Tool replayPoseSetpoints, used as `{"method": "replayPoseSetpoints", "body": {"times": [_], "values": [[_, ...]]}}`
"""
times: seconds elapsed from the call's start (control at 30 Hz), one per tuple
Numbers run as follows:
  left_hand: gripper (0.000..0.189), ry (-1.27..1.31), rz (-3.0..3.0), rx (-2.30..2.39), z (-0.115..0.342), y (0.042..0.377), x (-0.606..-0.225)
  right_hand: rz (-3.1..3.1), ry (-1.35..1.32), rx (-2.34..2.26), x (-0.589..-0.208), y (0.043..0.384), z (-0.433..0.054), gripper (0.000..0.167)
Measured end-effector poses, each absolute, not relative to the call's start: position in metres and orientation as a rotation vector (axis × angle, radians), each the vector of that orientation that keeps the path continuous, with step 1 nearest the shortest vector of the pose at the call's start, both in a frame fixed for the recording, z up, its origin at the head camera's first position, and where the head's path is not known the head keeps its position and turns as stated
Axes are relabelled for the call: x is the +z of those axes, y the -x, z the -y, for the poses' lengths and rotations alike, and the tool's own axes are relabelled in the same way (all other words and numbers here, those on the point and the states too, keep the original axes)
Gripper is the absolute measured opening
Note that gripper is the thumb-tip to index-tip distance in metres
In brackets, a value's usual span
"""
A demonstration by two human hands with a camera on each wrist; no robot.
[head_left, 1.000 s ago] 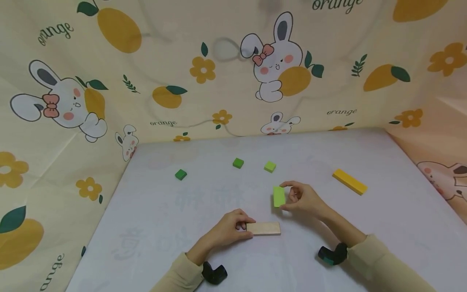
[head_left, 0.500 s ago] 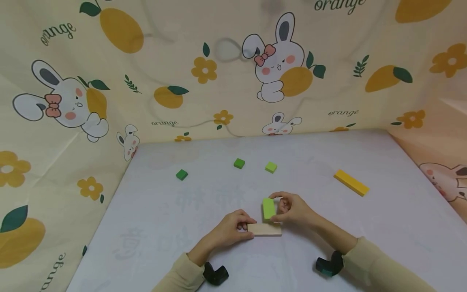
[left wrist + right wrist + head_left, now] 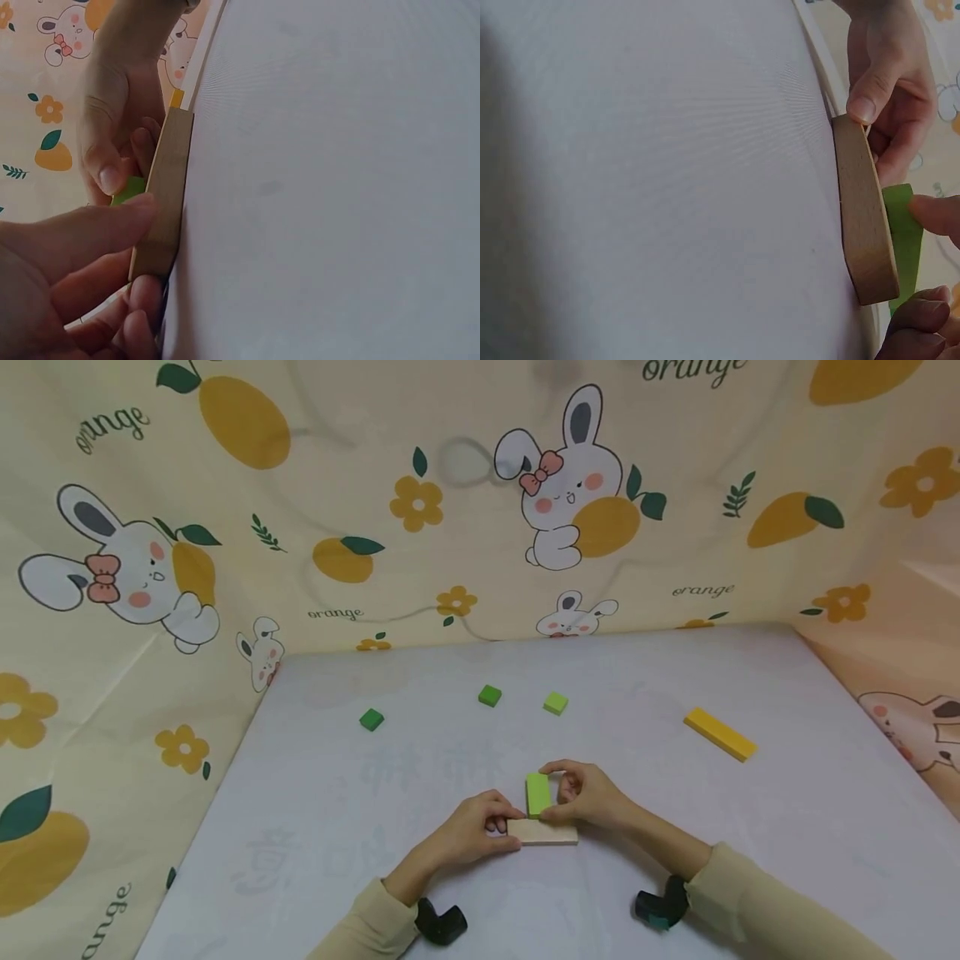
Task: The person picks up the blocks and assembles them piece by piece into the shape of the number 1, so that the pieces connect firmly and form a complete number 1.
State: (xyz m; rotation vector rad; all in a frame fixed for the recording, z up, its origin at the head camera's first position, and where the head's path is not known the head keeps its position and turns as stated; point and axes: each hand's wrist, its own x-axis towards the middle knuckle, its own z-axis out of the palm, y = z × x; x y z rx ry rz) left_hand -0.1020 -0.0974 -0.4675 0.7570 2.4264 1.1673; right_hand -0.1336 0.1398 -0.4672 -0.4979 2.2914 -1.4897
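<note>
A plain wooden block (image 3: 543,832) lies crosswise on the white table, and my left hand (image 3: 476,831) grips its left end between thumb and fingers. My right hand (image 3: 588,795) pinches a light green block (image 3: 537,795) by its right side. That green block points away from me, its near end right at the far long edge of the wooden one. In the right wrist view the green block (image 3: 905,236) shows behind the wooden block (image 3: 861,206). The left wrist view shows only a small part of the green block (image 3: 129,190); fingers and wood hide the rest.
Two small dark green blocks, one at the far left (image 3: 371,719) and one at the back middle (image 3: 490,695), lie beyond my hands. Near them is a small light green block (image 3: 555,702). A long yellow block (image 3: 720,734) lies at right. Printed cloth (image 3: 480,510) hangs behind the table (image 3: 315,760).
My right hand has carried the light green block left and toward me, up to the far edge of the wooden block. The left hand keeps its grip in place.
</note>
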Motion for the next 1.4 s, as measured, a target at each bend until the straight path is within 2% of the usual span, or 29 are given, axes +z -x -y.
{"method": "replayPoseSetpoints", "body": {"times": [0.9, 1.13, 1.4], "values": [[0.027, -0.711, -2.428, 1.184, 0.097, 0.103, -0.465, -2.275, 0.59, -1.412, -0.468, 0.138, -0.141, 0.061], [0.028, -0.7, -2.418, 1.167, 0.096, 0.103, -0.465, -2.235, 0.6, -1.416, -0.465, 0.14, -0.154, 0.066], [0.028, -0.679, -2.416, 1.179, 0.094, 0.102, -0.465, -2.265, 0.73, -1.353, -0.462, 0.146, -0.183, 0.049]]}}
